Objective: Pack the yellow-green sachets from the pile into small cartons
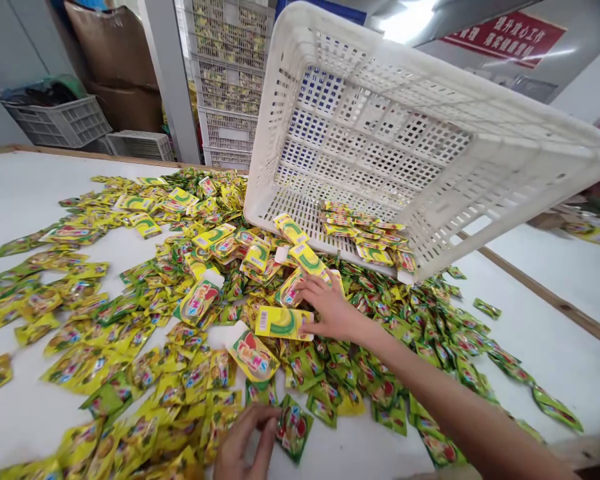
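Note:
Near the front edge, my left hand [247, 440] is closed, its thumb and forefinger at the edge of a green candy packet [294, 429] with a red fruit print. Further in, my right hand [330, 307] has its fingers spread over small printed cardboard boxes. Its thumb touches a yellow box [283, 323] with a barcode, and its fingertips lie on a box [290, 288] beside it. Two more boxes, one with an open white flap [253, 353] and another [199, 298], lie on the heap to the left.
Yellow packets [145, 427] and green packets [445, 360] cover much of the white table [25, 173]. A large white plastic crate [430, 73] is tipped on its side, boxes inside its lower edge. Stacked filled crates [227, 80] stand behind. A wooden strip [540, 287] runs along the right.

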A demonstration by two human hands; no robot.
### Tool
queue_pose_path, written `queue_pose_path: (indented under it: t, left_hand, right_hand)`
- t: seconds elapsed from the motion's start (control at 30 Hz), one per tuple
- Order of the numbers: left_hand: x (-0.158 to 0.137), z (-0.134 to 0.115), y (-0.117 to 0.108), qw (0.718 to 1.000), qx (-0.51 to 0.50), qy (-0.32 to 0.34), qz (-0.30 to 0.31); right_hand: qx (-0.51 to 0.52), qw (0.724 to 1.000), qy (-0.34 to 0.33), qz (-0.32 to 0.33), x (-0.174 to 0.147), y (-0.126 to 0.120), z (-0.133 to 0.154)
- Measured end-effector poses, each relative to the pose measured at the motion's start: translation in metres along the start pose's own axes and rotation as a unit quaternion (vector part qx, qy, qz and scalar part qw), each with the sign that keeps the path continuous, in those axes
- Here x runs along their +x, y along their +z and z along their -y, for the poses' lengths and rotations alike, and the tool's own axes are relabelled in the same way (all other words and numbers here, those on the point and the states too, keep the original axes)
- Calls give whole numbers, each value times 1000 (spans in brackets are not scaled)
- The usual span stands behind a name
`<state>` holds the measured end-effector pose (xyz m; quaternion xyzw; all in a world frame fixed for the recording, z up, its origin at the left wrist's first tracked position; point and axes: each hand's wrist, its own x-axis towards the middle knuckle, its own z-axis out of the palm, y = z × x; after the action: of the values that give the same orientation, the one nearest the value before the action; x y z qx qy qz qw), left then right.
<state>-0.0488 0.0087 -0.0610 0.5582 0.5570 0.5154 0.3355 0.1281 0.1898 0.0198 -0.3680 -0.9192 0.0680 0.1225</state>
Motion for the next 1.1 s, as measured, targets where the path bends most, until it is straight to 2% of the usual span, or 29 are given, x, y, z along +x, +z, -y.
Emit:
queue_pose_path:
  t: [0.1, 0.17, 0.3, 0.4, 0.53, 0.6, 0.67, 0.73, 0.8, 0.87, 1.0, 1.1]
  left_hand:
    - [-3, -1, -7, 998, 44, 6, 34]
    - [-6, -1, -11, 995, 88, 24, 35]
    - [-6, 0, -19, 979, 175, 103, 30]
    - [8, -1, -22, 948, 264, 159, 74]
    - [36, -7, -19, 890, 369, 206, 173]
    - [47, -12, -20, 875, 370, 220, 220]
    - [52, -19, -26, 888, 337, 215, 225]
    - [52, -26, -34, 924, 280, 188, 179]
    - [45, -31, -40, 957, 210, 145, 136]
    - [35, -33, -39, 977, 142, 92, 130]
    - [13, -31, -22, 983, 40, -11, 179]
    - [2, -30, -11, 978, -17, -57, 202]
  right_hand:
    - [-8, 999, 22, -23, -15, 17, 18]
    - [13, 998, 62, -26, -24, 26, 28]
    - [84, 989, 124, -13, -45, 33, 44]
    - [80, 991, 105, -22, -54, 38, 63]
    - [131, 990, 37, 24, -58, 39, 82]
    - [166, 984, 57, 10, -65, 31, 78]
    - [173, 975, 132, -51, -81, 22, 68]
    - [142, 963, 216, -82, -105, 18, 58]
    - [89, 954, 278, -74, -129, 25, 55]
    - [40, 941, 323, -90, -146, 44, 63]
    - [28, 909, 366, -196, -149, 88, 89]
    - [141, 898, 354, -220, -143, 99, 98]
